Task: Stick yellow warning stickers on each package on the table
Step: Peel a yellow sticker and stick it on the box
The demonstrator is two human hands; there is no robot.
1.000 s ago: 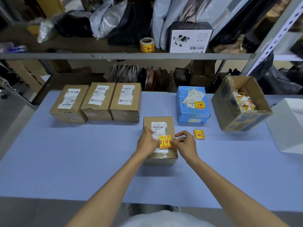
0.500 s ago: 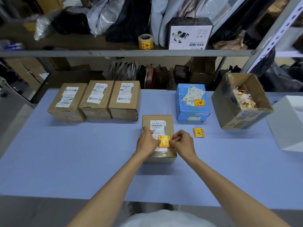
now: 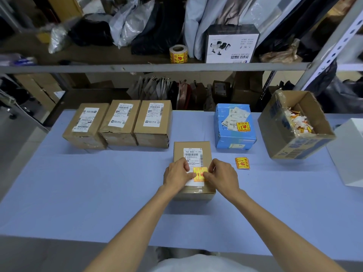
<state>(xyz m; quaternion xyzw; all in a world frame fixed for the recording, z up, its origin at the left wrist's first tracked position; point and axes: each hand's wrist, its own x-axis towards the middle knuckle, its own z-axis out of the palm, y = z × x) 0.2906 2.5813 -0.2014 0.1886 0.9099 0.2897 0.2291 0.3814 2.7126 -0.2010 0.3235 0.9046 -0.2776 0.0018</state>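
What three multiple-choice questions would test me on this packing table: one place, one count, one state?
1. Where is the sticker roll? A) shelf B) table C) open carton
2. How many brown packages form the back-left row? A) two B) three C) five
3. The blue package: A) carries a yellow sticker B) bears none C) lies open
Answers: 1 A, it stands on the shelf; 2 B, three sit side by side; 3 A, the yellow sticker shows on its top.

Shipping label [image 3: 193, 156] on near package [image 3: 179, 147]: "960 N480-11 P01".
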